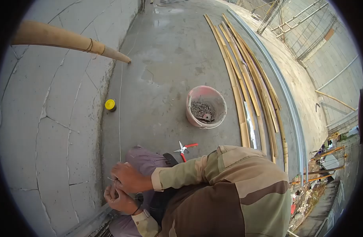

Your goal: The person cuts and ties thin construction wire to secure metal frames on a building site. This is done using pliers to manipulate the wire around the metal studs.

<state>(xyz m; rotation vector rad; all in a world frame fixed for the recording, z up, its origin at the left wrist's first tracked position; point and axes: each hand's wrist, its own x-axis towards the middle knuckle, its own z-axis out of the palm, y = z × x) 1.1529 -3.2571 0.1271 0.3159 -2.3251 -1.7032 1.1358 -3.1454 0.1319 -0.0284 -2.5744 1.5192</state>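
My right hand [128, 177] and my left hand [120, 200] are close together by the base of the block wall, fingers pinched. A thin white string [120, 130] runs along the floor beside the wall and ends at my right hand. A short pale end [110, 179] pokes out between the hands; the fingers hide most of what the left one grips. Near my knee lie red-handled snips [183, 149] with their blades apart. Further off stands a pink bucket [189, 103] holding many nails [202, 110].
A grey block wall [55, 150] borders the left. A round wooden pole [67, 37] slants down to the floor beside it. A yellow-topped can [110, 105] stands near the wall. Long wooden strips [244, 79] and metal channels [282, 87] lie to the right.
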